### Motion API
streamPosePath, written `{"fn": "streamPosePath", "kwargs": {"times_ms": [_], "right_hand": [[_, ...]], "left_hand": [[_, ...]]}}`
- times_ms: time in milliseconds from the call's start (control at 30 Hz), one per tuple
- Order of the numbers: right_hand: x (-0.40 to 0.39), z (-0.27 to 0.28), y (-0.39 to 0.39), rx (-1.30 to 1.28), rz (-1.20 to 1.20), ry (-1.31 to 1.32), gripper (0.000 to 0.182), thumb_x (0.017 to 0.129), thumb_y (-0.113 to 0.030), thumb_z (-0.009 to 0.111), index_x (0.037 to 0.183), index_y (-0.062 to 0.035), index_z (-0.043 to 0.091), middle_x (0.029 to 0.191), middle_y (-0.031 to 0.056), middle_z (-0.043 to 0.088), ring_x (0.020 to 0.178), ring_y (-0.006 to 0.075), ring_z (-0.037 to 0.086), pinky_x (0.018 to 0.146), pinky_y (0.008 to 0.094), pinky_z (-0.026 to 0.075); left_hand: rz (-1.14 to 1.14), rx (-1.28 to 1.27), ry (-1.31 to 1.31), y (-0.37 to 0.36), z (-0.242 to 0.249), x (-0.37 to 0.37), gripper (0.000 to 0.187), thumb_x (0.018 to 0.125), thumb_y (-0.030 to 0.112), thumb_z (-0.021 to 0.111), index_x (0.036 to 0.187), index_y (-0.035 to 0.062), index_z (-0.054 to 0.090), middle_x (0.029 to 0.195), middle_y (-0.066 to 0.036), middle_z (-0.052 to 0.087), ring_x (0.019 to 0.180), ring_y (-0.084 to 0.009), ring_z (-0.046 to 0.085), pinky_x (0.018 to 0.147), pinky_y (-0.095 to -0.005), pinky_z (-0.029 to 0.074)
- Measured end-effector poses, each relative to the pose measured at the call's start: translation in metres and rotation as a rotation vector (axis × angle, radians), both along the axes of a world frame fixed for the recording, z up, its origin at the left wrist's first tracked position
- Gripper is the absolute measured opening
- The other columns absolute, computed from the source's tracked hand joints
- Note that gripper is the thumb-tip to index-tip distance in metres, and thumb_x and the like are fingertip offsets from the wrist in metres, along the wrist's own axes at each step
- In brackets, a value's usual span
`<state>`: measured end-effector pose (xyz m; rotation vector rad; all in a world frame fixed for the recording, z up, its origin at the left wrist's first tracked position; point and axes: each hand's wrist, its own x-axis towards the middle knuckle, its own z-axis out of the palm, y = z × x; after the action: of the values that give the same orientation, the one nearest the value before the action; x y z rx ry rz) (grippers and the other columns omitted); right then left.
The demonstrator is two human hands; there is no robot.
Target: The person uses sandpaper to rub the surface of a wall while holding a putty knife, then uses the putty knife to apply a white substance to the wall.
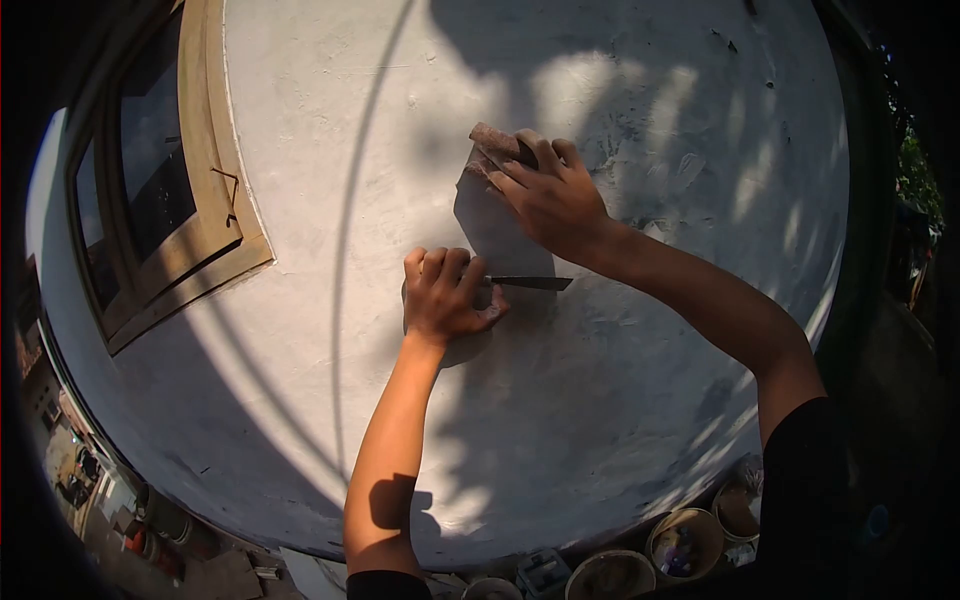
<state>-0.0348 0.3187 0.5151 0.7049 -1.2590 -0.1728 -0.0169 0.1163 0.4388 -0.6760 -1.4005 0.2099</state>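
A pale plastered wall (300,370), with rough grey patches and shadows, fills most of the view. High on it, my right hand (555,195) grips a folded piece of brown sandpaper (492,140), its fingers bent over the sheet and its edge at the wall. Below and to the left, my left hand (440,290) is closed round a putty knife, knuckles towards the wall. The knife's thin dark blade (535,283) sticks out to the right, seen nearly edge-on, while its handle is mostly hidden in the fingers.
A wooden-framed window (200,200) with a metal hook is set in the wall at upper left. Along the wall's foot stand several buckets (685,545), some with things inside. More containers (150,545) sit at lower left. Green foliage (915,170) shows at far right.
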Motion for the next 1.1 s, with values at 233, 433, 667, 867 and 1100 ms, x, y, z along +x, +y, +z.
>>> {"fn": "streamPosePath", "kwargs": {"times_ms": [233, 433, 667, 867, 1100], "right_hand": [[-0.003, 0.005, -0.007, -0.002, 0.005, -0.064, 0.025, 0.089, -0.021, 0.059, 0.109, -0.0101, 0.072, 0.101, 0.0022, 0.07, 0.121, 0.0285, 0.05, 0.091, 0.0442, 0.041], [-0.008, -0.018, 0.004, -0.032, 0.03, -0.084, 0.027, 0.091, -0.02, 0.056, 0.113, -0.0103, 0.071, 0.106, 0.0013, 0.068, 0.121, 0.0278, 0.049, 0.094, 0.0436, 0.039], [-0.004, -0.018, 0.001, -0.104, 0.09, -0.083, 0.023, 0.091, -0.025, 0.062, 0.106, -0.01, 0.073, 0.102, 0.0, 0.069, 0.117, 0.027, 0.049, 0.094, 0.0431, 0.037], [-0.013, -0.121, 0.097, -0.122, -0.01, -0.206, 0.023, 0.092, -0.029, 0.066, 0.1, -0.0082, 0.072, 0.104, 0.0003, 0.069, 0.119, 0.0256, 0.048, 0.093, 0.0431, 0.037], [-0.014, -0.17, 0.141, -0.496, -0.072, -0.31, 0.026, 0.092, -0.027, 0.065, 0.104, -0.0057, 0.072, 0.112, 0.0016, 0.068, 0.12, 0.0287, 0.047, 0.093, 0.0431, 0.036]], "left_hand": [[0.005, 0.004, 0.002, 0.0, -0.003, -0.002, 0.034, 0.066, 0.04, 0.069, 0.084, 0.0125, 0.062, 0.087, -0.003, 0.054, 0.086, -0.0213, 0.05, 0.081, -0.0429, 0.041], [-0.031, 0.009, -0.023, 0.001, -0.002, -0.003, 0.034, 0.062, 0.033, 0.07, 0.086, 0.0112, 0.06, 0.089, -0.005, 0.054, 0.087, -0.0255, 0.05, 0.084, -0.0458, 0.04], [-0.012, 0.004, -0.028, -0.001, -0.003, -0.002, 0.032, 0.064, 0.033, 0.07, 0.085, 0.0113, 0.06, 0.091, -0.005, 0.055, 0.091, -0.0247, 0.05, 0.086, -0.0444, 0.039], [0.012, 0.007, -0.026, -0.001, -0.007, -0.004, 0.029, 0.064, 0.03, 0.069, 0.086, 0.0127, 0.06, 0.092, -0.003, 0.056, 0.094, -0.0235, 0.051, 0.088, -0.0421, 0.038], [0.065, -0.003, -0.02, 0.003, -0.007, -0.004, 0.029, 0.068, 0.027, 0.067, 0.094, 0.0139, 0.061, 0.094, -0.003, 0.059, 0.094, -0.0245, 0.05, 0.088, -0.0404, 0.037]]}}
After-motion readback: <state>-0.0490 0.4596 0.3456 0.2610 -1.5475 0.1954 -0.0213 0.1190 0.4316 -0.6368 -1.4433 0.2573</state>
